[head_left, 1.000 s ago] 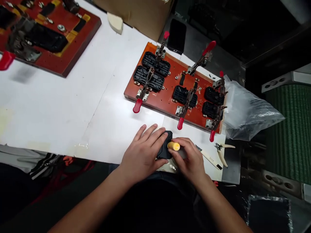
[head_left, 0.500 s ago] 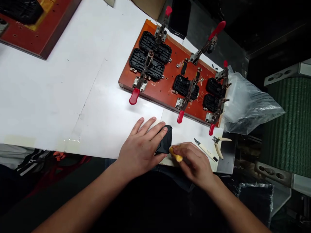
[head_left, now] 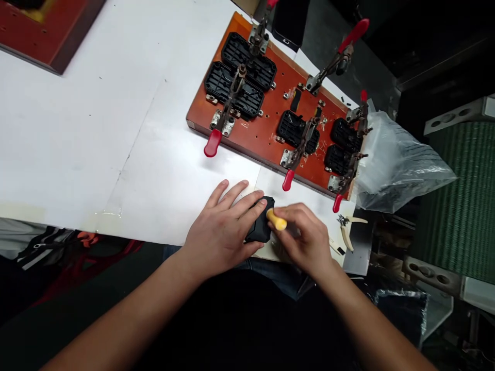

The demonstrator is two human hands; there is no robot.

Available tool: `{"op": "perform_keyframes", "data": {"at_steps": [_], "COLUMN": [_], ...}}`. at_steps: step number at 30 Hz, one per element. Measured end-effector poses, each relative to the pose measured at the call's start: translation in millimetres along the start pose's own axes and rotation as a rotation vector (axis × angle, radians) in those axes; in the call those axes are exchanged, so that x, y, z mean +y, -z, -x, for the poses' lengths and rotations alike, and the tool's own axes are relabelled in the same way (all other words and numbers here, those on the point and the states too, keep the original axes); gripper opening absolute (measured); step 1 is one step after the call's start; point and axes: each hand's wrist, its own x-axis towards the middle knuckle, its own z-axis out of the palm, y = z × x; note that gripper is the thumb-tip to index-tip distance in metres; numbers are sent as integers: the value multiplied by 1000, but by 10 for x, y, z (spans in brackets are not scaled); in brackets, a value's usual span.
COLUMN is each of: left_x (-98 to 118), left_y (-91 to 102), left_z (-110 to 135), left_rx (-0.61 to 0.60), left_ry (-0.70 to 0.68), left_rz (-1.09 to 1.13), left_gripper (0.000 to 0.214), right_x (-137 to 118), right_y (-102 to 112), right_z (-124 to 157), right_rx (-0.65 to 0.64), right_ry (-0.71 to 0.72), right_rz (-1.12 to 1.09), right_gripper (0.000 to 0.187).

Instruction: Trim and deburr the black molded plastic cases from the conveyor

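A black plastic part (head_left: 263,226) lies on the white table top at its near edge. Over its left side my left hand (head_left: 222,226) rests flat with the fingers spread, hiding much of it. My right hand (head_left: 303,234) is closed round a small tool with a yellow handle (head_left: 277,220), at the right edge of the part. I cannot make out the tool's working end. Beside my right hand lie a cutter knife (head_left: 337,247), mostly covered by the hand, and cream-handled nippers (head_left: 347,232).
Ahead stands a red-brown fixture board (head_left: 255,139) with black plastic parts under red-handled toggle clamps (head_left: 213,143). A clear plastic bag (head_left: 402,165) sits at its right end. Another red-brown board (head_left: 50,36) is at upper left, and a black phone (head_left: 291,23) lies behind.
My right hand has moved the yellow-handled tool up along the part's right edge and now covers more of the cutter knife. My left hand stays on the part. The view has shifted slightly.
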Motion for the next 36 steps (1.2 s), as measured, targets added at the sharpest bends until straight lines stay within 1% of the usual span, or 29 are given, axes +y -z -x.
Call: {"op": "perform_keyframes", "data": {"at_steps": [2, 3, 6, 7, 10, 13, 16, 19, 23, 26, 29, 32, 33, 36], "left_x": [-2, -4, -7, -7, -4, 2, 5, 5, 3, 3, 4, 2, 1, -2], "left_y": [2, 0, -10, -14, -21, -19, -21, -25, -22, -16, -17, -24, -26, -25], "left_z": [3, 5, 6, 6, 5, 7, 7, 6, 8, 8, 8, 7, 7, 9], "left_rx": [-6, -3, 21, 23, 29, 44, 44, 40, 52, 52, 48, 50, 52, 48], "left_ry": [-10, -13, -12, -12, -10, -7, -12, -11, -14, -15, -19, -17, -17, -23], "left_rz": [2, 0, -3, 0, 11, 13, 12, -1, -1, -5, -15, -16, -16, -16], "left_gripper": [69, 69, 71, 71, 70, 73, 71, 73, 70, 71, 70, 71, 70, 68], "right_x": [-10, -15, -26, -30, -43, -49, -44, -32, -18, -2, 9, -3, -11, -32], "right_y": [-9, -13, -38, -50, -83, -99, -102, -102, -96, -79, -47, -2, 13, 49], "right_z": [-10, -19, -65, -80, -104, -109, -111, -116, -130, -150, -159, -121, -96, -25], "right_rx": [-33, -9, 119, 130, 112, 165, 124, 168, 130, 150, 67, 59, 38, -135], "right_ry": [-26, -36, -78, -96, -142, -170, -155, -141, -122, -103, -90, -89, -81, -46], "right_rz": [-19, 8, 125, 137, 124, 129, 115, 130, 126, 141, 110, 117, 105, 27], "right_gripper": [29, 26, 16, 15, 17, 18, 16, 17, 16, 15, 16, 17, 16, 12]}}
